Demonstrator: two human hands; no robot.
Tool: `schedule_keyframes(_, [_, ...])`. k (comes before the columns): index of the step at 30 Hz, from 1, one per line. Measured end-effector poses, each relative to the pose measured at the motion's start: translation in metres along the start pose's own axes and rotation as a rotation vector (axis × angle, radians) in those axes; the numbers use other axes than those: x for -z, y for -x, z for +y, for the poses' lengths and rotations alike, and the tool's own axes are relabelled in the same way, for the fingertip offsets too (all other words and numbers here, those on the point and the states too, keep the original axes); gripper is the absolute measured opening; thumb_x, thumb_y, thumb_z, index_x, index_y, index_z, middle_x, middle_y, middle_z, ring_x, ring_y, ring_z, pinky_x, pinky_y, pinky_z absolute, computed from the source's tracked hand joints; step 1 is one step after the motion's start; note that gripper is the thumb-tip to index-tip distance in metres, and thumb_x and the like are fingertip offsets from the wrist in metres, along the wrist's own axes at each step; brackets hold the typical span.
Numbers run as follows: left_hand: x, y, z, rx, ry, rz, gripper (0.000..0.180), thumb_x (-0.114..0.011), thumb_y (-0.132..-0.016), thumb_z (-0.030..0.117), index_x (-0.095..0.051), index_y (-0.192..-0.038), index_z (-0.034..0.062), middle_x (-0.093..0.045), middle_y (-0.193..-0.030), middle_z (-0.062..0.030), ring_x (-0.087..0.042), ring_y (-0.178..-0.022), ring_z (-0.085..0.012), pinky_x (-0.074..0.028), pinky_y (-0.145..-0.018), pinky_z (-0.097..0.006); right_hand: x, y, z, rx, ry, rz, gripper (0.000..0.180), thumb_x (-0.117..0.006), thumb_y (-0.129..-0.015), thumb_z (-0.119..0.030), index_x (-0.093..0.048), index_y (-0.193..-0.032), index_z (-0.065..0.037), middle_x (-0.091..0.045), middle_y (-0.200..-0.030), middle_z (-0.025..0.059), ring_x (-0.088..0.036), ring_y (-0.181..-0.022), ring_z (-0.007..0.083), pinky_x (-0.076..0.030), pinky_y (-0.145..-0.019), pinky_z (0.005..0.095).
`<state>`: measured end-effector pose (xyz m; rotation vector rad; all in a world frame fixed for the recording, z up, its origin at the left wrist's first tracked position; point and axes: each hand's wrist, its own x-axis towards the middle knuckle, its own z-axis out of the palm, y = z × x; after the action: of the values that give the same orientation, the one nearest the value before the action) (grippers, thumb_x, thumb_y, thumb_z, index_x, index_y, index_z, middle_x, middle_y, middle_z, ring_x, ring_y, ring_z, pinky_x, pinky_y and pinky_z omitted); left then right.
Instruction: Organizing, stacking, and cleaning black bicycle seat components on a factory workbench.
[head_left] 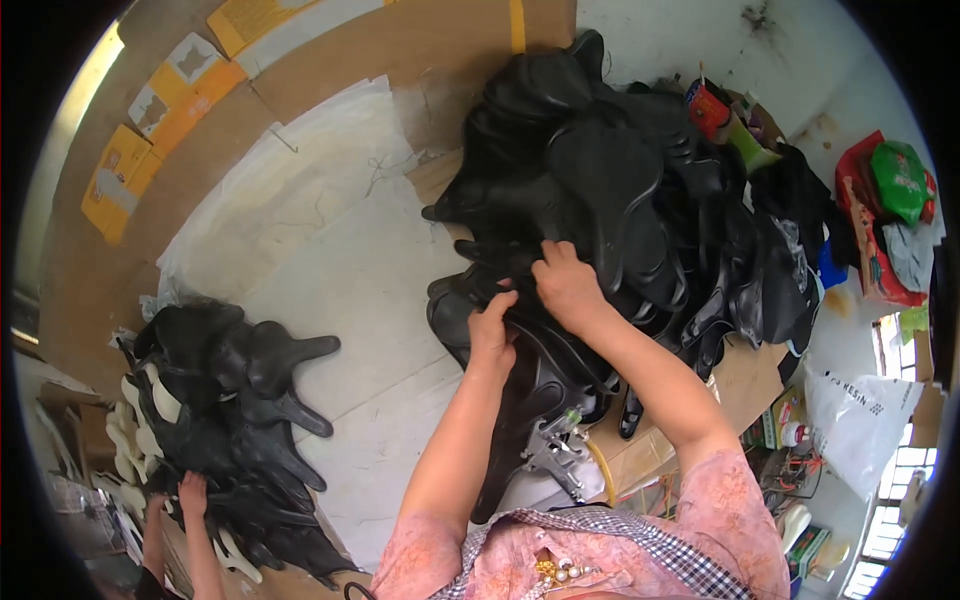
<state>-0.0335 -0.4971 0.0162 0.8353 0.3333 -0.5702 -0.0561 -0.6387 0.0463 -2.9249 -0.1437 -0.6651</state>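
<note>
A large heap of black bicycle saddle covers (600, 170) lies in front of me and to the right. My right hand (568, 287) is closed on a black saddle cover (535, 345) at the near side of the heap, its fingers curled over the edge. Just left of it, my left hand (492, 335) pinches the same cover with the thumb raised; its other fingertips are partly hidden. Close to my body, below the hands, sits a metal air-powered hand tool (556, 452) with a yellow hose (601, 468).
Another pile of black saddle covers (250, 400) and cream saddle bases (128, 450) stands at the left, where a co-worker's hands (190, 495) reach in. Cardboard (470, 40) walls the far edge. At right are a red bag (868, 215) and a white plastic bag (858, 425).
</note>
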Motion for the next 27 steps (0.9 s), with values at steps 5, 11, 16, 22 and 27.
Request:
schedule_keyframes(5, [0.056,0.011,0.02,0.042,0.095,-0.023,0.029,-0.064,-0.081,0.015,-0.061,-0.108,0.0057,-0.063,-0.104,-0.0044,-0.059,-0.097,-0.0181,-0.047,-0.085,-0.032,-0.006,-0.008,-0.073,0.098,-0.2,-0.164,0.013,-0.058,-0.073,-0.01,-0.063,-0.083,-0.004,-0.059,-0.092,0.0111,-0.057,-0.089,0.0286,-0.054,-0.065,0.0362])
schedule_keyframes(11, [0.068,0.012,0.016,0.104,0.198,-0.109,0.037,-0.07,-0.08,0.023,-0.059,-0.111,0.0062,-0.063,-0.111,-0.006,-0.056,-0.106,-0.0224,-0.04,-0.099,-0.04,0.07,-0.025,-0.06,0.016,-0.323,0.244,0.027,-0.059,-0.069,0.001,-0.062,-0.096,-0.002,-0.061,-0.109,0.0158,-0.056,-0.102,0.0354,-0.049,-0.085,0.0398])
schedule_keyframes(16, [0.041,-0.012,-0.005,0.074,0.486,-0.225,0.047,-0.07,-0.078,0.021,-0.055,-0.12,0.005,-0.06,-0.12,-0.01,-0.053,-0.113,-0.0274,-0.036,-0.105,-0.042,0.08,-0.001,0.034,-0.03,-0.082,-0.252,0.058,-0.057,-0.071,-0.001,-0.048,-0.128,-0.005,-0.04,-0.138,0.0179,-0.043,-0.121,0.04,-0.039,-0.101,0.0423])
schedule_keyframes(22, [0.032,-0.05,-0.039,0.095,0.533,-0.345,0.043,-0.068,-0.076,0.018,-0.058,-0.116,0.0045,-0.061,-0.118,-0.0104,-0.054,-0.112,-0.0286,-0.038,-0.103,-0.043,0.021,0.009,0.026,-0.295,-0.209,-0.051,0.084,-0.074,-0.066,-0.044,-0.043,-0.136,-0.008,-0.023,-0.15,0.0199,-0.034,-0.131,0.0407,-0.034,-0.104,0.0458])
schedule_keyframes(27, [0.012,0.003,0.002,-0.013,0.418,-0.252,0.043,-0.061,-0.071,0.008,-0.06,-0.112,-0.0002,-0.063,-0.113,-0.0103,-0.057,-0.108,-0.0249,-0.042,-0.1,-0.036,0.014,0.009,-0.044,-0.159,-0.126,-0.088,0.08,-0.072,-0.067,-0.045,-0.045,-0.133,-0.008,-0.019,-0.151,0.019,-0.041,-0.115,0.0395,-0.033,-0.098,0.0473])
